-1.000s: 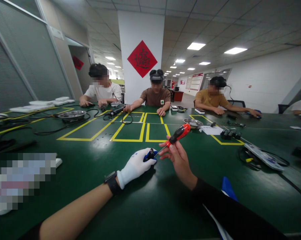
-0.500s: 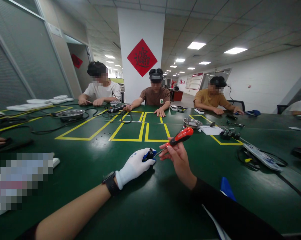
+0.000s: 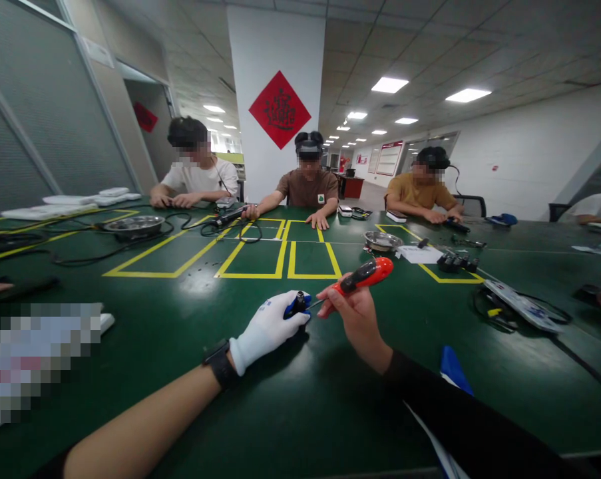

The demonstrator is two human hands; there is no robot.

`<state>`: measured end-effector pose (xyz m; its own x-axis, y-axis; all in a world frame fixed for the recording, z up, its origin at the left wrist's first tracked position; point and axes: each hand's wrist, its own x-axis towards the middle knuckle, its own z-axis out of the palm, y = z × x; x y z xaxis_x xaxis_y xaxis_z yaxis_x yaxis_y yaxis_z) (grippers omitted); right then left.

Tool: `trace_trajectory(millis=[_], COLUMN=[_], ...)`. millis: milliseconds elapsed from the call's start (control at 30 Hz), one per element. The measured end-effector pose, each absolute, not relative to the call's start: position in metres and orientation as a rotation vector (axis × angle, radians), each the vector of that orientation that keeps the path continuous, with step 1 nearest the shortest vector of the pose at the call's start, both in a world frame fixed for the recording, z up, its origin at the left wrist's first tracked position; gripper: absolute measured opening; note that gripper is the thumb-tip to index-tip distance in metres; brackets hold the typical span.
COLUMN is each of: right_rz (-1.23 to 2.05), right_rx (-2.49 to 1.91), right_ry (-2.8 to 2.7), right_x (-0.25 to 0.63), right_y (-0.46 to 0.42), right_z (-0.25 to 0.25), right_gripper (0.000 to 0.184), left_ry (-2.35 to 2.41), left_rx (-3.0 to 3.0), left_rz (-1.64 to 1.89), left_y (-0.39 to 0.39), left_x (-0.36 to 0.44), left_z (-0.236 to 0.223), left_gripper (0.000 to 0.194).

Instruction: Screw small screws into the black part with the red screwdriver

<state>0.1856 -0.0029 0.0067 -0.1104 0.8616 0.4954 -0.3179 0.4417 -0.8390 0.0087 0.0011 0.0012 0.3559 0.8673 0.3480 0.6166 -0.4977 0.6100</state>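
My left hand (image 3: pixel 270 326), in a white glove with blue fingertips, is closed around a small black part (image 3: pixel 299 306) with a metallic-looking top end. What kind of part it is cannot be made out, since the fingers cover much of it. In my bare right hand (image 3: pixel 357 316) is a screwdriver (image 3: pixel 365 276) with a red and black handle, tilted so that its thin shaft points down and left. The shaft's end meets the side of the black part or the gloved fingers; which of these it touches is unclear.
Several black parts (image 3: pixel 457 263) lie at the right near a white power strip (image 3: pixel 522 306) with cables. Metal bowls (image 3: pixel 383 241) stand farther back. Yellow tape (image 3: pixel 250 275) marks rectangles on the green table (image 3: pixel 205 426). A blue and white item (image 3: pixel 454 372) lies by my right forearm. Co-workers sit opposite.
My right fingers have shifted on the screwdriver, curling closer round its handle. The handle sits slightly farther right. My left hand still holds the black part. The view has shifted slightly.
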Motion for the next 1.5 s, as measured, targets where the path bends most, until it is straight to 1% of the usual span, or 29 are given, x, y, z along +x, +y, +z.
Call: trace_trajectory(millis=[133, 367, 467, 600, 700, 867, 1200, 1267, 1400, 1500], right_rz=[1.151, 1.022, 1.007, 1.012, 1.001, 0.978, 0.976, 0.976, 0.972, 0.988], right_rx=[-0.453, -0.498, -0.503, -0.503, -0.506, -0.519, -0.522, -0.524, -0.527, -0.532], right_ry=[-1.295, -1.371, -1.376, -1.382, -1.372, -1.367, -1.349, -1.348, -1.35, -1.333], right_x=[0.186, 0.183, 0.182, 0.183, 0.183, 0.182, 0.183, 0.183, 0.183, 0.182], right_y=[-0.007, -0.009, -0.008, -0.009, -0.009, -0.008, -0.006, -0.006, -0.007, -0.007], right_z=[0.006, 0.002, 0.001, 0.001, 0.001, 0.003, 0.002, 0.002, 0.004, 0.004], right_gripper=[0.027, 0.026, 0.026, 0.027, 0.026, 0.026, 0.027, 0.025, 0.015, 0.018], left_ry=[1.293, 1.247, 1.228, 1.211, 1.254, 1.338, 1.325, 1.313, 1.269, 1.274], left_rx=[2.265, 2.277, 2.299, 2.318, 2.361, 2.411, 2.351, 2.331, 2.295, 2.286], left_rz=[0.929, 0.944, 0.957, 0.975, 0.994, 0.984, 1.002, 0.99, 0.976, 0.972], left_y=[0.001, 0.006, 0.009, 0.009, 0.009, 0.009, 0.007, 0.006, 0.005, 0.004], left_x=[0.009, 0.008, 0.008, 0.007, 0.007, 0.007, 0.008, 0.008, 0.008, 0.008], left_z=[0.001, -0.007, -0.01, -0.012, -0.012, -0.012, -0.01, -0.009, -0.005, -0.004], left_gripper=[0.026, 0.026, 0.032, 0.031, 0.029, 0.033, 0.023, 0.021, 0.019, 0.019])
